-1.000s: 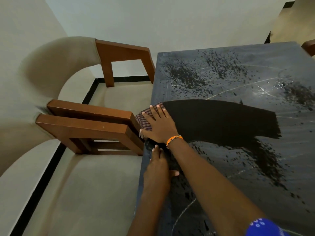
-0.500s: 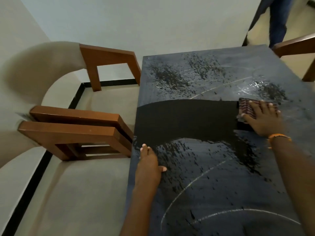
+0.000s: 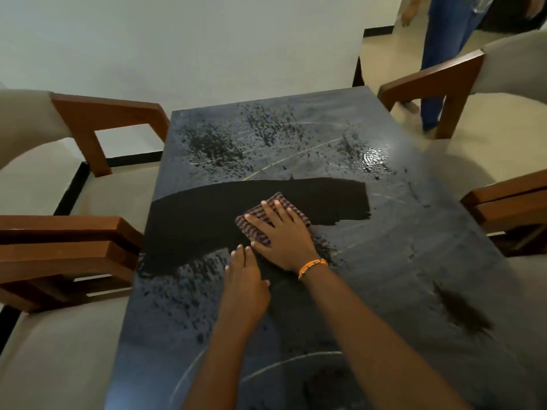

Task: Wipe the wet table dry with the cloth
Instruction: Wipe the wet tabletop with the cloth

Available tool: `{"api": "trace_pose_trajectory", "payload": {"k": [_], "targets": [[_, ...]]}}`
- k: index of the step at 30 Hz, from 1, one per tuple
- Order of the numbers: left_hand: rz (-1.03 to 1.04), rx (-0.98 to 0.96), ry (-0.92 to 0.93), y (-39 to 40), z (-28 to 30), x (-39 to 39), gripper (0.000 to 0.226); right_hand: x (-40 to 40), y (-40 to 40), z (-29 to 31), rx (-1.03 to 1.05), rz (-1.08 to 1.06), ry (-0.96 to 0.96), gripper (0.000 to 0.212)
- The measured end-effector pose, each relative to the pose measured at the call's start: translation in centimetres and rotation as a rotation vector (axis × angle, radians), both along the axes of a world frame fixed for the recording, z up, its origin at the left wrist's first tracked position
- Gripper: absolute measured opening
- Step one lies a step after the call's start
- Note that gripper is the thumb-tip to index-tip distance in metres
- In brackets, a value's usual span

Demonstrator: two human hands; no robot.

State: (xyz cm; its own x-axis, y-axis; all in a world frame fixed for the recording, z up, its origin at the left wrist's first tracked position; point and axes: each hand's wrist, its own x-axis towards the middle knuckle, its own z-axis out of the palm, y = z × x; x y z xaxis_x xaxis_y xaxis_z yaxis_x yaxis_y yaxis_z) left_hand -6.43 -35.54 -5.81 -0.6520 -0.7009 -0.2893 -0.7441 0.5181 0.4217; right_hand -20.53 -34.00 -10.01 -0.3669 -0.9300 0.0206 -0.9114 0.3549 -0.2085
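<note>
Right hand pressing flat, fingers spread, on checked cloth; left hand lying seemingly flat, holding nothing, on wet table.

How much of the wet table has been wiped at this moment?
Done: one dark wiped band across the table. In hand: right hand presses the cloth flat; left hand rests beside it. Left: droplets beyond the band and nearer the person.

Head-worn wide-angle view, steeply down and forward over the table, close above.
</note>
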Motion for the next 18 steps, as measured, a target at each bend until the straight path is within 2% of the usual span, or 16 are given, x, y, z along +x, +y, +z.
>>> {"api": "trace_pose_trajectory", "payload": {"k": [6, 10, 13, 18], "targets": [[-0.180, 0.106, -0.014, 4.7, 0.4, -7.5, 0.084, -13.6, 13.4, -0.1, 0.018, -0.361, 0.080, 0.059], [-0.112, 0.170, -0.045, 7.3, -0.2, -10.4, 0.099, -21.4, 21.8, 0.2, 0.051, -0.658, 0.028, 0.059], [-0.096, 0.088, -0.113, 8.0, -0.7, -10.5, 0.107, -22.8, 22.8, 0.3, 0.011, -0.797, -0.074, 0.058], [-0.100, 0.103, -0.127, 8.1, -0.9, -10.5, 0.106, -21.6, 18.1, 0.4, 0.009, -0.827, -0.008, 0.061]]}}
